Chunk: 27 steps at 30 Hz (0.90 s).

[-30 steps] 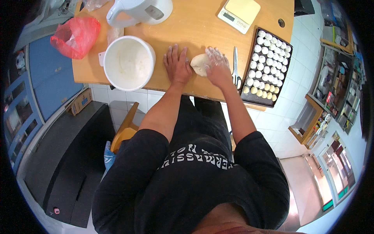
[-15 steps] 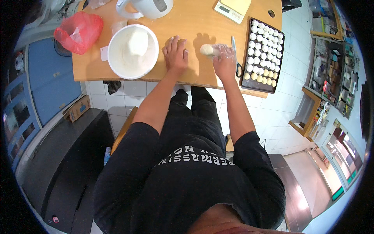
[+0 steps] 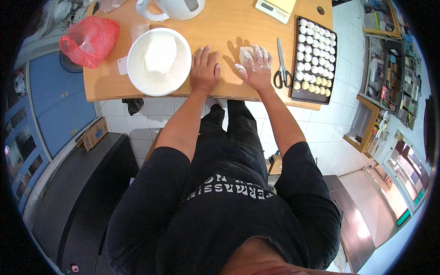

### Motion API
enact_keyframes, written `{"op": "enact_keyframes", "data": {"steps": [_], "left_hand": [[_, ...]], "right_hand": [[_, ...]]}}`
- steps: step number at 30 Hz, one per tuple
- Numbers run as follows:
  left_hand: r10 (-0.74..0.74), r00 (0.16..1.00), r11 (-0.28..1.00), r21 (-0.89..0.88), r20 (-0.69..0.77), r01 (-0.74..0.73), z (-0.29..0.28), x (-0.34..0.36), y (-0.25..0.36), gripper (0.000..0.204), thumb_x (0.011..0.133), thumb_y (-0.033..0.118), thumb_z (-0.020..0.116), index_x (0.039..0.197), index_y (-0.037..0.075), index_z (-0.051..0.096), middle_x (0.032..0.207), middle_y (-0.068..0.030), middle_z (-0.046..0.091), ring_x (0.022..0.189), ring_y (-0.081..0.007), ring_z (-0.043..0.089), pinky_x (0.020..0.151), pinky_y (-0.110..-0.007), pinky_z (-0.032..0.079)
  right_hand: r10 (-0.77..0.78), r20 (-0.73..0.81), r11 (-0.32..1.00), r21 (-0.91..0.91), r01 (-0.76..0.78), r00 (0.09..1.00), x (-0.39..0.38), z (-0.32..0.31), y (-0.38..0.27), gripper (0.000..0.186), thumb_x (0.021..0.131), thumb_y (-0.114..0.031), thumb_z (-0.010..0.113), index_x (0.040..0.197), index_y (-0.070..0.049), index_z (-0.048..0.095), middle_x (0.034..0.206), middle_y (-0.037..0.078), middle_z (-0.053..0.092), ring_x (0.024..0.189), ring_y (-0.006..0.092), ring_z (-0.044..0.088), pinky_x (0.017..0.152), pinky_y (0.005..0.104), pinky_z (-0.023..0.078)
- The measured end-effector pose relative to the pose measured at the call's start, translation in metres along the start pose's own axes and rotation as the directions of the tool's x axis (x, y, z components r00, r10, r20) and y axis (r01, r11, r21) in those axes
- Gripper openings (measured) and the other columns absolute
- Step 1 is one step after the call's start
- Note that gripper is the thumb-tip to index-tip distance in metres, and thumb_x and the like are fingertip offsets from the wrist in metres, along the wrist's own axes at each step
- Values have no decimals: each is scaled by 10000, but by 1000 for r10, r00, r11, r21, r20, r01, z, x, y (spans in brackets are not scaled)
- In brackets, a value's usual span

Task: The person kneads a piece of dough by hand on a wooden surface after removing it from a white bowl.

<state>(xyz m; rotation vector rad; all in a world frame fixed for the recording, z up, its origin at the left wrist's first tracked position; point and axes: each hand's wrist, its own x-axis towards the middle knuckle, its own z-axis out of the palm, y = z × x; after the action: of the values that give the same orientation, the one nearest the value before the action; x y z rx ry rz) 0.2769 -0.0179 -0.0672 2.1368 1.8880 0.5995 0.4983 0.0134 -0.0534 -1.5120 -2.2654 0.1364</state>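
My left hand lies flat on the wooden table, fingers apart, just right of a round white tub with white contents. White flour-like powder coats the fingers of my right hand, which are stretched out with the palm down. Under and beside those fingers rests a pale lump of dough, partly hidden by the hand. Black-handled scissors lie to the right of that hand. Past them is a dark tray with rows of small dough balls, mostly white, the nearest ones yellowish.
A kitchen scale and a white kettle stand at the table's far side. At the left sits a red plastic bag. The table's near edge runs just in front of me.
My right hand has turned from gripping the raised dough piece to lying palm down over it on the table, fingers spread. The left hand stays flat; the whole view has shifted slightly.
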Motion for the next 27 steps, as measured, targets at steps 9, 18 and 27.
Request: {"op": "enact_keyframes", "data": {"steps": [9,18,27], "left_hand": [[-14,997,1000,-8,76,15,4,2,-4,521,917,274,647,1420,152,590,1538,-179,473,1460,-410,389,1204,-585,281],[-41,988,999,18,151,39,7,8,-6,563,941,290,637,1486,198,530,1583,-160,414,1498,-392,342,1219,-601,248],[-70,974,997,1,216,72,7,6,-5,557,948,292,621,1488,195,523,1606,-169,391,1513,-405,314,1221,-615,230]], "right_hand": [[168,232,978,-162,-132,958,59,25,-9,794,985,-713,434,1646,-284,337,1737,135,188,1597,386,156,1253,662,79],[277,314,943,-271,-194,908,94,36,0,827,971,-728,436,1663,-304,279,1760,111,91,1617,363,71,1262,656,21],[312,388,939,-268,-218,867,121,40,1,866,979,-741,416,1674,-252,244,1765,94,53,1621,351,43,1263,648,34]]}}
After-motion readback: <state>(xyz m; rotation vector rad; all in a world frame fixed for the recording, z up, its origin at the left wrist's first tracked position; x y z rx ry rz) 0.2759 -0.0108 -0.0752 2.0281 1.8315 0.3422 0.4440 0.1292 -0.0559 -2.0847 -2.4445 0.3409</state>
